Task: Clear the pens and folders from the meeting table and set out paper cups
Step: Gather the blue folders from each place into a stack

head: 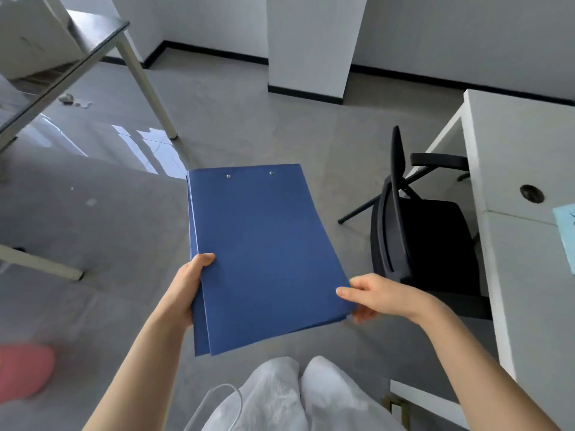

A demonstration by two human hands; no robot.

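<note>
A stack of blue folders point(264, 253) is held flat in the air over the grey floor, in the middle of the view. Two metal rivets show near its far edge. My left hand point(186, 287) grips the stack's left edge, thumb on top and fingers underneath. My right hand point(373, 295) pinches the near right corner, thumb on top. No pens or paper cups are in view.
A white desk point(522, 169) stands at the right, with a black chair point(426, 231) pushed against it and a light blue paper point(567, 234) on top. A glass-topped table point(93, 48) with pale legs is at the upper left. Something pink point(25, 371) lies low left.
</note>
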